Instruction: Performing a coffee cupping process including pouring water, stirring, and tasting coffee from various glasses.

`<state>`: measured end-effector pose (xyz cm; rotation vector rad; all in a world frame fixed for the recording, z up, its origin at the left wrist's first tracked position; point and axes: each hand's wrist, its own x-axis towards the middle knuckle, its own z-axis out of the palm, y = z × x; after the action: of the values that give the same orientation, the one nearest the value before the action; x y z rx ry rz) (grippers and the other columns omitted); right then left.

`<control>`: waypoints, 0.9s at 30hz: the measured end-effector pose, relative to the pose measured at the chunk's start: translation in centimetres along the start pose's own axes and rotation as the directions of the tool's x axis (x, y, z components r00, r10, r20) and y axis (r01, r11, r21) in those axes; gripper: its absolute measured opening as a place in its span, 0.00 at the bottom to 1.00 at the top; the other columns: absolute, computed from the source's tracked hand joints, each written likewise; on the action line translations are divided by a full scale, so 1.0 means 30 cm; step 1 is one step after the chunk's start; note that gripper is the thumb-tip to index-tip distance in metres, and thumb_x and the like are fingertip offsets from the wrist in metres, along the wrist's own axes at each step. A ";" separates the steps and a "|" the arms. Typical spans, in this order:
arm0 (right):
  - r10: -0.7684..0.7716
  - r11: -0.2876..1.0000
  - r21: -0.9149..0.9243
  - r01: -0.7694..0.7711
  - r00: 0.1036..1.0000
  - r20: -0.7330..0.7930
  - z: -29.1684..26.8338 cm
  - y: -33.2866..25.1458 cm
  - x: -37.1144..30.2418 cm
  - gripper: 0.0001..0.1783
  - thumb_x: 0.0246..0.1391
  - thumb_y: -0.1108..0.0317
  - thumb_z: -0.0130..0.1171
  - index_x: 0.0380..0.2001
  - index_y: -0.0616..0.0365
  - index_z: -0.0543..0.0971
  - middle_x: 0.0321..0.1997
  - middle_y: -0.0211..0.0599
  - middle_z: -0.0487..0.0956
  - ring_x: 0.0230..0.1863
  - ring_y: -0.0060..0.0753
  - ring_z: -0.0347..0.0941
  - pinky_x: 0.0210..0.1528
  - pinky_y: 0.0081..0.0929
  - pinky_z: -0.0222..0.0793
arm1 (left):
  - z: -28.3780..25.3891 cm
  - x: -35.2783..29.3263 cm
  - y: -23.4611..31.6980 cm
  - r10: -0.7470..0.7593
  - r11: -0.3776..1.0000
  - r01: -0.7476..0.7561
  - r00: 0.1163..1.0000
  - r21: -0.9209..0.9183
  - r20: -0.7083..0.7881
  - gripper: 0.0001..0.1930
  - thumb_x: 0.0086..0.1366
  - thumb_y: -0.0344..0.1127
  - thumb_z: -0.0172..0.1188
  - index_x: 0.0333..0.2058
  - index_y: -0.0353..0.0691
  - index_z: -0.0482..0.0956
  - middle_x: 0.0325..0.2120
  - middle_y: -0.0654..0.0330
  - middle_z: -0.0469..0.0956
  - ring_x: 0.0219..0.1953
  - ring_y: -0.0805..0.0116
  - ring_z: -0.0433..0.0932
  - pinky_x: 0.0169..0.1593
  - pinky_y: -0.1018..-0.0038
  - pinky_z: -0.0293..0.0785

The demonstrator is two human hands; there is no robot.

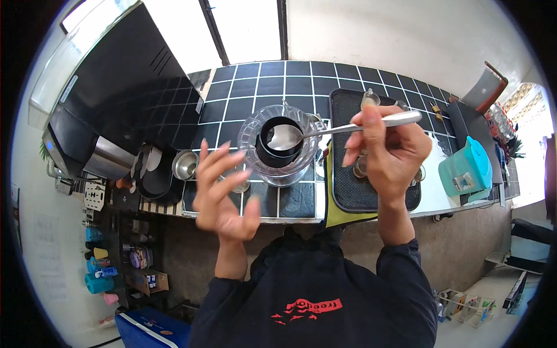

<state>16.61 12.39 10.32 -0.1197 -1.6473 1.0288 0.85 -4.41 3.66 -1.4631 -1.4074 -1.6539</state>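
My right hand (397, 153) is closed around the handle of a metal spoon (285, 138). The spoon's bowl hangs over the mouth of a black cylindrical cup (277, 158). That cup stands within a clear ribbed glass bowl (250, 136) on the tiled counter. What lies inside the cup is mostly hidden by the spoon. To the left of the glass bowl, my left hand (226, 200) is raised with its fingers spread and nothing in it. Behind its fingertips, a small clear glass (240, 184) partly shows.
A black tray (343, 182) with small glass vessels lies under my right hand, over a yellow-green cloth (337, 216). At right stands a teal lidded pitcher (464, 169). Leftward are a small metal cup (185, 166) and a large black and silver machine (110, 153).
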 end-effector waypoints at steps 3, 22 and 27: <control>0.085 0.990 0.129 -0.064 0.982 -0.169 -0.051 -0.010 -0.019 0.11 0.64 0.69 0.58 0.35 0.69 0.81 0.18 0.38 0.79 0.15 0.23 0.76 0.15 0.17 0.72 | -0.048 -0.016 0.082 -0.064 0.880 -0.022 0.984 -0.474 -0.164 0.16 0.56 0.47 0.64 0.32 0.40 0.76 0.31 0.54 0.80 0.38 0.56 0.79 0.55 0.50 0.70; 0.073 0.952 -0.167 -0.255 0.722 -0.688 -0.605 -0.065 -0.172 0.17 0.68 0.63 0.53 0.33 0.69 0.78 0.19 0.39 0.76 0.13 0.25 0.68 0.15 0.23 0.66 | 0.452 -0.342 0.143 -0.488 0.307 0.882 0.469 -0.358 0.736 0.25 0.58 0.17 0.60 0.55 0.34 0.68 0.49 0.57 0.72 0.55 0.68 0.72 0.59 0.70 0.67; 0.153 0.931 -0.169 -0.325 0.764 -0.627 -0.661 0.042 -0.128 0.18 0.68 0.64 0.53 0.33 0.71 0.79 0.21 0.41 0.77 0.16 0.27 0.72 0.19 0.24 0.69 | 0.545 -0.370 0.095 -0.586 0.350 0.871 0.491 -0.346 0.644 0.28 0.58 0.17 0.60 0.57 0.35 0.65 0.52 0.56 0.70 0.59 0.66 0.69 0.62 0.67 0.66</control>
<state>33.98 22.00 6.31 -0.7898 -1.1740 0.8253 12.88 6.87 -7.62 -1.6997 -2.1223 -2.7845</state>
